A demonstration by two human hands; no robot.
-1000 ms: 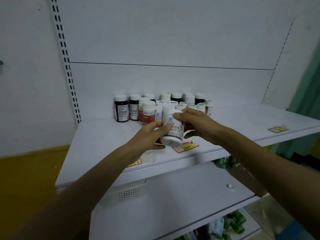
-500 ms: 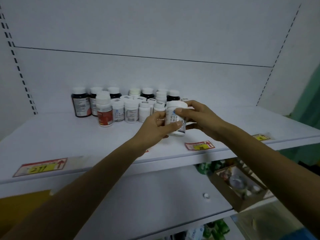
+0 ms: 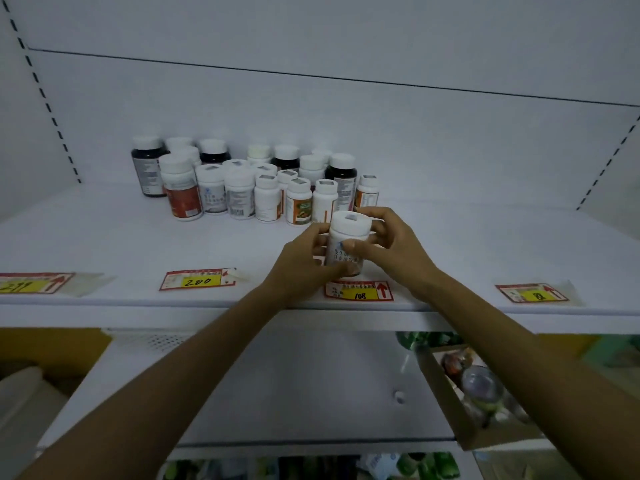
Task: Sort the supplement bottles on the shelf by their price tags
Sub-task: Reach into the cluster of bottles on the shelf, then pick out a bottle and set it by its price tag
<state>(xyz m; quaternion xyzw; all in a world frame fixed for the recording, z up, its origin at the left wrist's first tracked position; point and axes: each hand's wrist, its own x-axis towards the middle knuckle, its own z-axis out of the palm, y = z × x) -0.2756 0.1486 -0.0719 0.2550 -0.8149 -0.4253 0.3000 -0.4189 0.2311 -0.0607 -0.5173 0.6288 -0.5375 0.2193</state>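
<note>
A white supplement bottle [image 3: 348,233] with a white cap stands upright near the front of the white shelf [image 3: 104,244], just behind the price tag marked 108 [image 3: 358,291]. My left hand [image 3: 304,261] grips its left side and my right hand [image 3: 388,247] curls round its right side, thumb across the label. A cluster of several bottles [image 3: 249,185], some dark and some white, stands further back on the shelf. Other price tags lie along the front edge: 200 [image 3: 199,279], one at the far left [image 3: 33,283] and one at the right [image 3: 531,293].
The shelf's back panel and slotted uprights [image 3: 45,98] close in the rear and sides. A lower white shelf [image 3: 277,375] sits beneath, with a cardboard box of items [image 3: 464,389] at its right and green packages below.
The bottle has come down from a tilted hold to upright behind the 108 tag, both hands still round it. The view has shifted right and closer.
</note>
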